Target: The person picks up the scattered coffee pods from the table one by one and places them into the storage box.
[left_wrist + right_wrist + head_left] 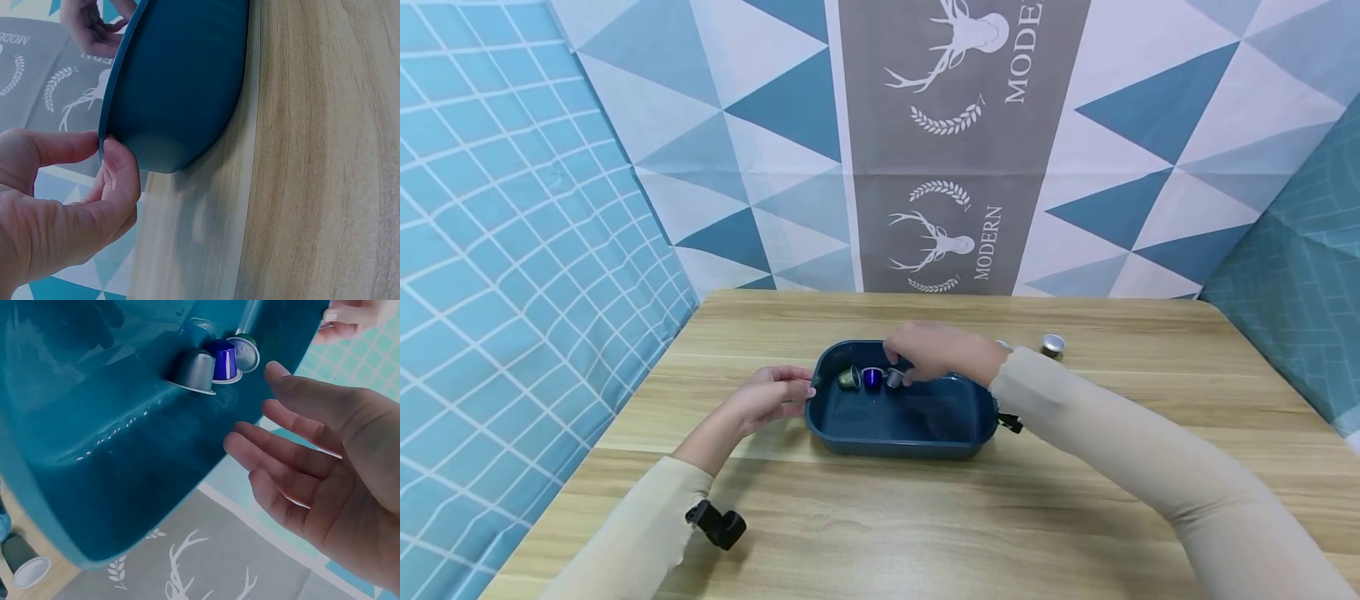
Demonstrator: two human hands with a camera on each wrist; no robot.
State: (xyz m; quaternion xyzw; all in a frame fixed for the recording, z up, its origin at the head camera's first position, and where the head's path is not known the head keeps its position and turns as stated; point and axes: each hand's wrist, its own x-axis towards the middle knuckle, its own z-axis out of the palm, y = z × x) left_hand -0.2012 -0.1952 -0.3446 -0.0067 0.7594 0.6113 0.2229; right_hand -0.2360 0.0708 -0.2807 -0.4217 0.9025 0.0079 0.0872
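A dark blue plastic tray point(902, 427) with rounded corners sits on the wooden table. My left hand point(771, 395) pinches its left rim, thumb on one side and fingers on the other, as the left wrist view shows. Three coffee capsules lie inside at the far left: a green one point(847, 379), a shiny blue one point(872, 378) and a grey one point(893, 379). Over the tray's far side hovers my right hand point(928, 348), fingers apart and loosely bent near the grey capsule. Nothing is between those fingers in the right wrist view.
Beyond the tray's far right corner stands a dark capsule with a silver lid point(1052, 344); part of another capsule point(1002, 343) shows behind my right wrist. A patterned cloth point(955, 167) hangs behind the wooden table point(850, 533).
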